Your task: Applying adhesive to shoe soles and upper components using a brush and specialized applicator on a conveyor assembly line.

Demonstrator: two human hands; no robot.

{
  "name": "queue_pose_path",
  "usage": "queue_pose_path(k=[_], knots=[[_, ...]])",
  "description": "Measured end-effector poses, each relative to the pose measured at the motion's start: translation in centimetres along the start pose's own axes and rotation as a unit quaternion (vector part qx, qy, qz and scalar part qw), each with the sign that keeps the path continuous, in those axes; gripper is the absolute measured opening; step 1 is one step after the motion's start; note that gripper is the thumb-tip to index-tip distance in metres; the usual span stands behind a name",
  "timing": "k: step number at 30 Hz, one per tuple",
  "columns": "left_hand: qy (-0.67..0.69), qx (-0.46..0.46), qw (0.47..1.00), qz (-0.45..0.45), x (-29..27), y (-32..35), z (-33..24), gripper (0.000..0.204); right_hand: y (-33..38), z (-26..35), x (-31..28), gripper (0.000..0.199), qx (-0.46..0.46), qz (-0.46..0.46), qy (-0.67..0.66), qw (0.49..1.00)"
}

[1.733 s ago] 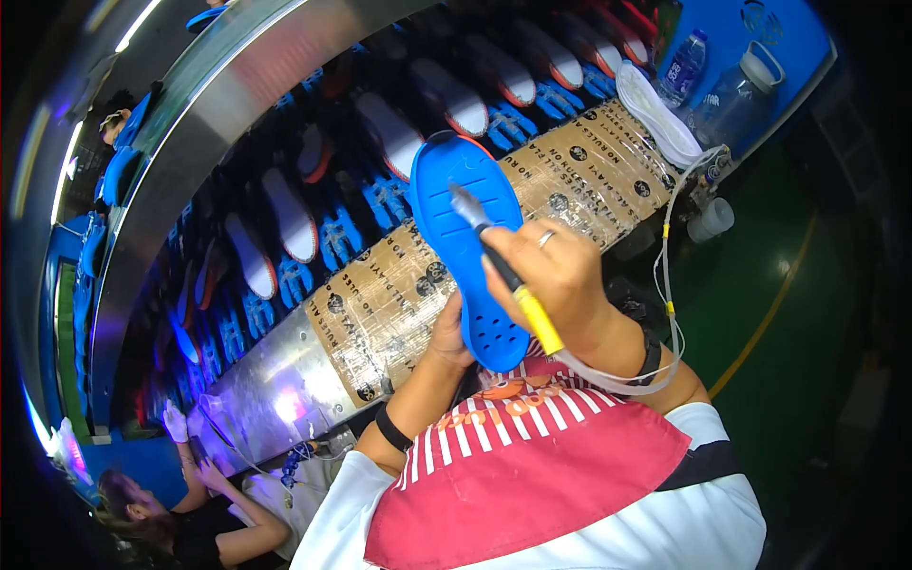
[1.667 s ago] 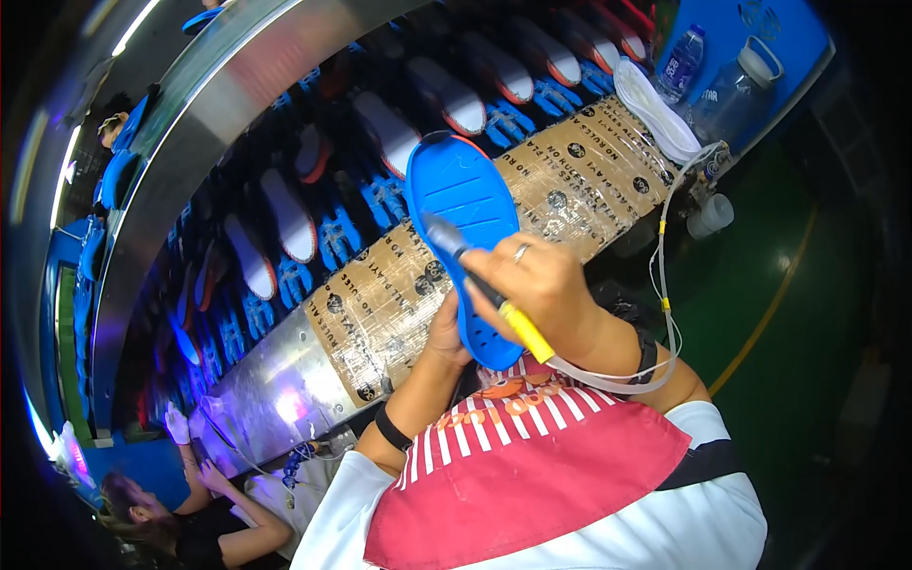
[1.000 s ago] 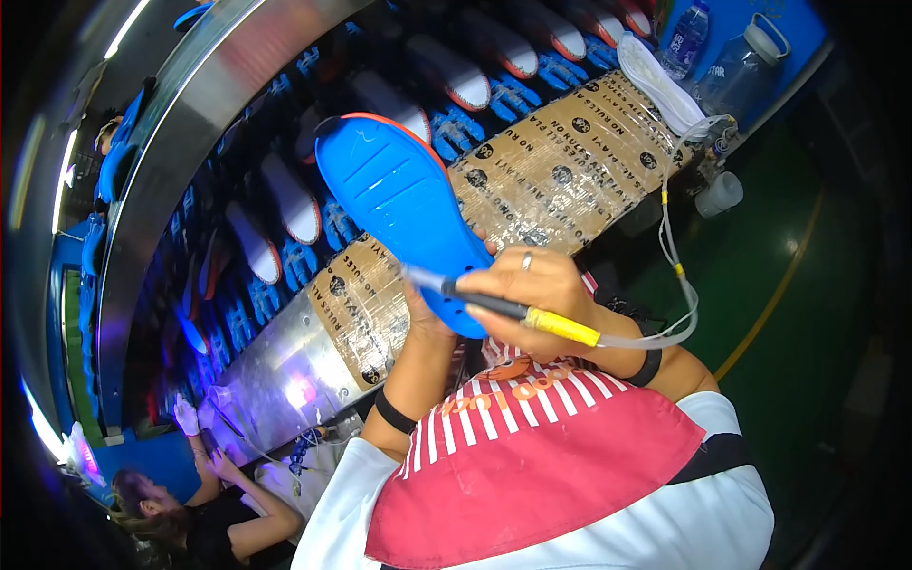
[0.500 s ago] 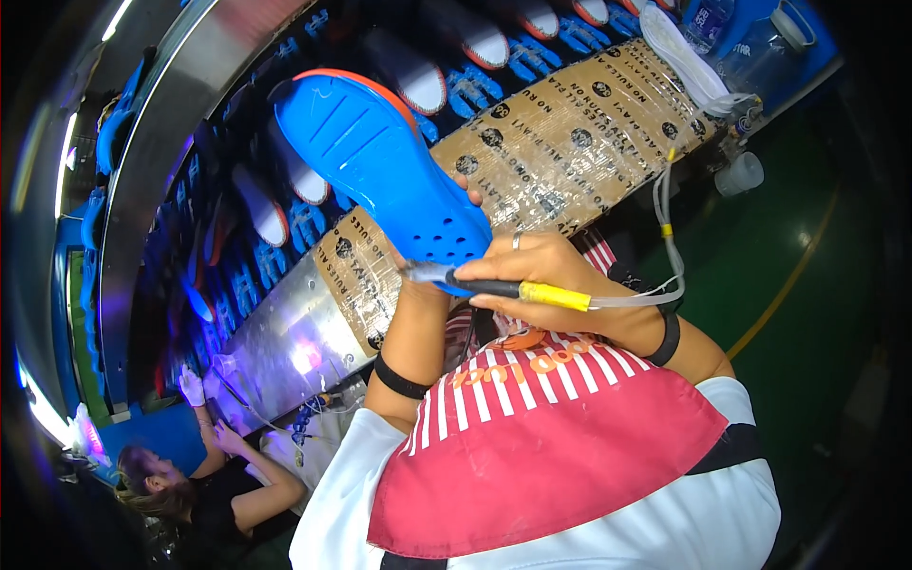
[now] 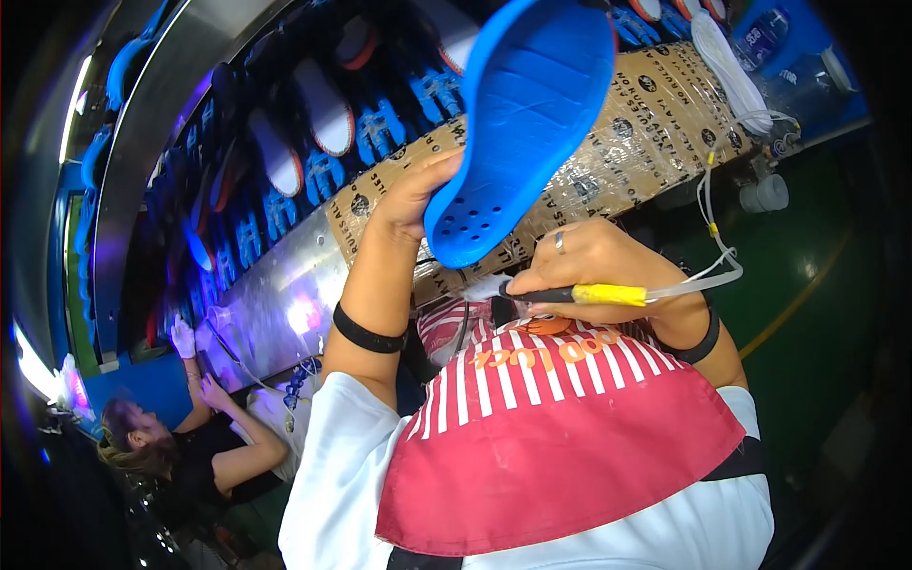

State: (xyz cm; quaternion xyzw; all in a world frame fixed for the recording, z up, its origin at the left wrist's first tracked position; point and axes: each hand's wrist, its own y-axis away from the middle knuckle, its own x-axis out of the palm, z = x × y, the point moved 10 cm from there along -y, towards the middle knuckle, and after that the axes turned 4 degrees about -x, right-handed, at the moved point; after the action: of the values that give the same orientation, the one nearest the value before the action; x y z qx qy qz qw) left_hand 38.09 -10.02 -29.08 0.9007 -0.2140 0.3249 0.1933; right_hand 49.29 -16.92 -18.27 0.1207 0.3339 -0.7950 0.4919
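The blue sole point(image 5: 532, 104) is held tilted above the counter point(image 5: 271, 290). At the sole's left edge, the left hand's point(image 5: 413, 195) grip is closed on the heel end, presumably leaving the upward face uncovered. Just below the sole, the right hand's point(image 5: 584, 261) grip closes pen-fashion on a brush point(image 5: 570, 294), likely for fine control; its bristles look apart from the sole. Right of the sole, a clear tube point(image 5: 703, 282) trails from the brush, perhaps to feed it.

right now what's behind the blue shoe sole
Wrapped cardboard and a white-bottomed shoe show beyond the blue shoe sole; whatever lies directly behind it, including fingertips of the left hand, is covered.
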Motion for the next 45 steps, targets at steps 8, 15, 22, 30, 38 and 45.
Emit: queue_pose_path(k=[8,15,22,30,38,45], knots=[[-0.212,-0.162,0.964,0.009,0.6,0.8,1.2,0.048,-0.9,-0.2,2.0,0.02,0.005,0.007,0.071,0.997],[-0.27,-0.26,0.927,-0.002,0.1,0.9,1.8,0.045,-1.9,-0.5,2.2,0.022,-0.027,-0.071,0.083,0.994],[-0.365,-0.278,0.889,0.018,-2.1,1.1,2.7,0.045,-1.2,-0.9,2.3,0.021,-0.01,-0.034,0.049,0.998],[-0.405,-0.307,0.861,0.033,-3.4,1.9,2.4,0.045,-0.2,-1.6,1.9,0.025,-0.002,-0.02,0.053,0.998],[-0.198,-0.306,0.927,-0.083,-6.6,4.0,3.4,0.044,1.6,-2.9,0.9,0.021,0.027,-0.029,0.083,0.996],[0.064,0.035,0.968,-0.24,-7.7,3.2,3.3,0.043,2.6,-3.1,-3.4,0.025,0.073,-0.159,0.054,0.983]])
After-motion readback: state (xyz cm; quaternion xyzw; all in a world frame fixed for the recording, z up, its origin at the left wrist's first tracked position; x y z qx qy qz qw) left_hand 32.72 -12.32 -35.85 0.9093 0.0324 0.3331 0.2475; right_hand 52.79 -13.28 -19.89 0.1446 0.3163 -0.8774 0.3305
